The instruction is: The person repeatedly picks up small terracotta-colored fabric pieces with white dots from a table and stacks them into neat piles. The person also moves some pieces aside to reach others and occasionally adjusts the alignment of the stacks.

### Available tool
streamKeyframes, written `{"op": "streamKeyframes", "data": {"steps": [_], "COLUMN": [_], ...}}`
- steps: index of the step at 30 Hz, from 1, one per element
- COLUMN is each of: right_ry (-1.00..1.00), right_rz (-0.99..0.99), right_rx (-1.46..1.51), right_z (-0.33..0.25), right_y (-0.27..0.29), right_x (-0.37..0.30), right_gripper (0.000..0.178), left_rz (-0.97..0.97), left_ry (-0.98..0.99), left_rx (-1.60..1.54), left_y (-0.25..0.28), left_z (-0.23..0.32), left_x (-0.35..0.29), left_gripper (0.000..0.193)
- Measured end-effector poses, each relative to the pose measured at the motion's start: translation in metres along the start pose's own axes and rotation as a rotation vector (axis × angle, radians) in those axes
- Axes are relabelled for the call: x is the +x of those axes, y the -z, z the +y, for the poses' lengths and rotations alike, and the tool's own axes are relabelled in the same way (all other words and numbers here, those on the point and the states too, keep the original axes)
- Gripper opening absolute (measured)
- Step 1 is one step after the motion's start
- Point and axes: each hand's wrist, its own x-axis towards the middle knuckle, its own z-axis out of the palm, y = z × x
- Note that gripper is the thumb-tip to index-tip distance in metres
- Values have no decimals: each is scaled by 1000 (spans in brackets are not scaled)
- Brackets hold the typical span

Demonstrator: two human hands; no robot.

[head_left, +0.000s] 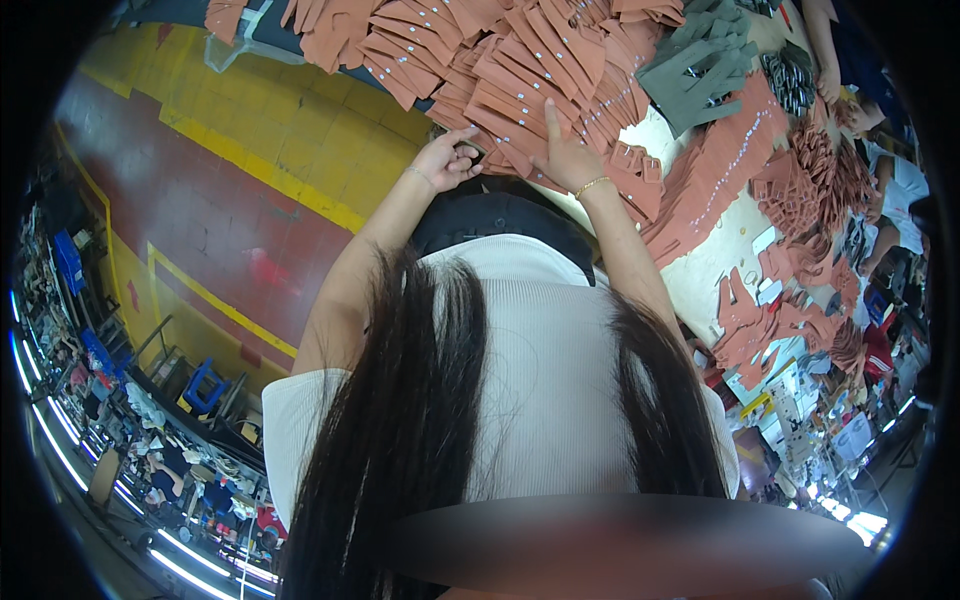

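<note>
Your left forearm angles up and inward from the lower left, and your left hand (445, 163) sits at the near edge of the orange-brown strips (530, 85), its fingers curled. A small dark object (478, 152) shows by its fingertips; you cannot tell from this view whether they pinch it or only touch it.

Your right forearm reaches up from the lower right, a gold-coloured bracelet (592, 187) around its wrist. Your right hand (572, 163) lies palm down over the strips, index finger straight and pointing away from you, thumb held out to the left. Those two stand well apart with nothing pinched between them; the other fingers are hard to make out.

The strips lie directly ahead of your hands, flat, smooth and matt, long and narrow, overlapping in fanned layers, with small pale tags dotted along them. Beside your right wrist are straps with squarish buckle frames (640, 162). Farther right, a limp heap of grey-green pieces (697, 75) adjoins another fanned orange row (690, 195) on the pale tabletop (700, 280).
</note>
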Motion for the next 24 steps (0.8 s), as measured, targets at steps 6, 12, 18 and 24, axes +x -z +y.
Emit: {"op": "streamKeyframes", "data": {"steps": [6, 12, 18, 24], "right_ry": [13, -56, -20, -64], "right_rz": [16, -32, 41, -10], "right_rx": [37, 62, 11, -7], "right_z": [-3, -11, -13, -22], "right_y": [1, 3, -4, 4], "right_x": [-5, -5, -3, -2], "right_gripper": [100, 100, 101, 100], "left_rz": [2, -49, -75, -34], "left_ry": [41, 53, 42, 16], "left_rx": [18, 39, -17, -15], "left_y": [0, -3, -3, -1], "left_z": [-4, -4, -6, -10], "left_x": [6, 14, 12, -1], "left_gripper": [25, 26, 26, 27]}}
